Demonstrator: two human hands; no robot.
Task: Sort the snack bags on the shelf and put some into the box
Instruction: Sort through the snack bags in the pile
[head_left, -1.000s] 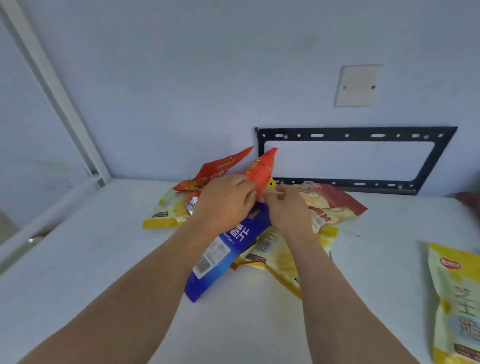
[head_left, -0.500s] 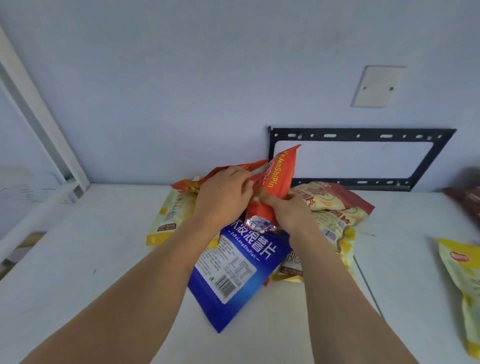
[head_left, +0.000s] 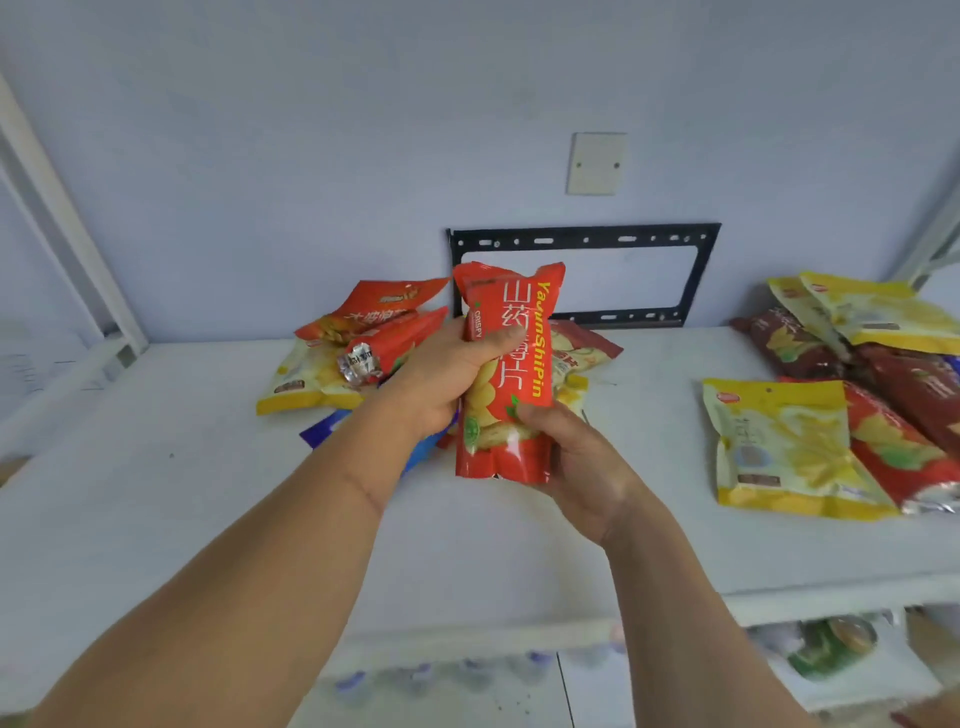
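Both hands clamped on one red snack bag (head_left: 506, 374), held upright above the white shelf (head_left: 208, 493), printed face toward the camera. Left hand (head_left: 441, 379) grips its upper left edge, thumb pressed across the front. Right hand (head_left: 566, 457) cups the lower right corner from beneath, thumb on the front.

Behind the left hand: a loose pile of bags (head_left: 358, 343) on the shelf, red over yellow, one foil end showing (a blue bag (head_left: 324, 431) pokes out under the left forearm). Well apart, at the right end of the shelf, a second group (head_left: 831, 405): yellow, red and dark brown bags, overlapping.

On the wall: black metal bracket (head_left: 696, 275), blank cover plate (head_left: 596, 162) above it.
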